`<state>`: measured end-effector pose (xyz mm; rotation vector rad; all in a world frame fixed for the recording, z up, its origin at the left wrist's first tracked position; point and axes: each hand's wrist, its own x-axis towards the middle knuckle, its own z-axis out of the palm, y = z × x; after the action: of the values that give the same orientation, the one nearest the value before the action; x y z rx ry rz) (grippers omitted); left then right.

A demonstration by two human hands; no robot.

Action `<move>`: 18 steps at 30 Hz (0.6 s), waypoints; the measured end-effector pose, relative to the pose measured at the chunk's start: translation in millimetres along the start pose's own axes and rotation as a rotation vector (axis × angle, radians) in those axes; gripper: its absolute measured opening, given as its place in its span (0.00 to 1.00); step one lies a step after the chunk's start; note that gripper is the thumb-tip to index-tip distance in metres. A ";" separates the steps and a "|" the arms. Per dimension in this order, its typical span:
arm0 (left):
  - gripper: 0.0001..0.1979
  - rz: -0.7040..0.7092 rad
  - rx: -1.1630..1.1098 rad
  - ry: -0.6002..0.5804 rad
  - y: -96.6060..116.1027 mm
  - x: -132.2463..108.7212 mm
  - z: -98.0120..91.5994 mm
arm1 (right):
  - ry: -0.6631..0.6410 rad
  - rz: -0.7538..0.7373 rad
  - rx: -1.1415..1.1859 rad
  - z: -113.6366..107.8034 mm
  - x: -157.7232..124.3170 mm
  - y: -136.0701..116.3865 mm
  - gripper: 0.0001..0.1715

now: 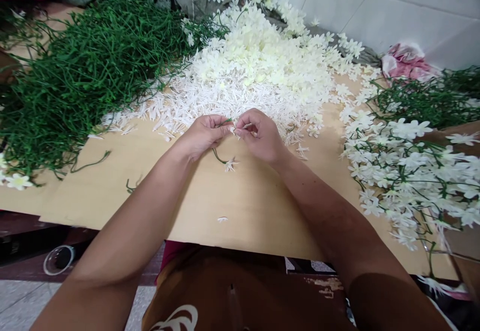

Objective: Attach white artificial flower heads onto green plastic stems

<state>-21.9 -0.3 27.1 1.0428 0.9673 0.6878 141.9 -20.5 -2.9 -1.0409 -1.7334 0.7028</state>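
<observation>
Left hand: the left hand (204, 135) rested on the board, fingers curled and pressed together at the tips, pinching the upper end of a thin green stem (219, 157).
Right hand: the right hand (260, 136) sat just beside the left, fingertips touching it, thumb and forefinger pinching a small white flower piece (240, 129).
Green stem: ran from the left fingertips down under the palm and out onto the board, ending in a small white blossom (230, 164) lying between the two wrists.
Work surface: a pale wooden board (240, 211) — flat, spanning the lap, with one loose petal (222, 219) near its front edge.
Flower heap: a large pile of cream-white flower heads (258, 56) directly beyond the hands, fringed at its near edge by thin white spiky parts (210, 98) touching the fingertips' area.
Stem heap: a dense mound of bare green stems (90, 66) at far left, partly on the board.
Finished sprays: stems bearing white blossoms (405, 171) piled at right — well apart from the hands.
Background: a pink bundle (407, 61) near the white tiled wall (393, 6).
Below the board: a roll of tape (58, 260) at lower left.
</observation>
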 end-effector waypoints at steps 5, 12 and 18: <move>0.19 0.010 0.036 0.029 0.3 -0.3 3.2 | -0.006 0.021 0.006 1.9 -1.7 0.3 0.05; 0.18 -0.001 0.033 0.011 -1.0 -0.4 -0.1 | 0.027 0.122 0.068 2.8 -3.5 -0.6 0.09; 0.12 -0.014 0.068 0.020 2.0 -2.7 2.5 | 0.016 0.161 0.121 -2.3 0.4 6.0 0.11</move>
<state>-20.9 -2.8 30.3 1.0893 1.0201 0.6582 145.9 -17.3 -6.9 -1.1073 -1.5851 0.8870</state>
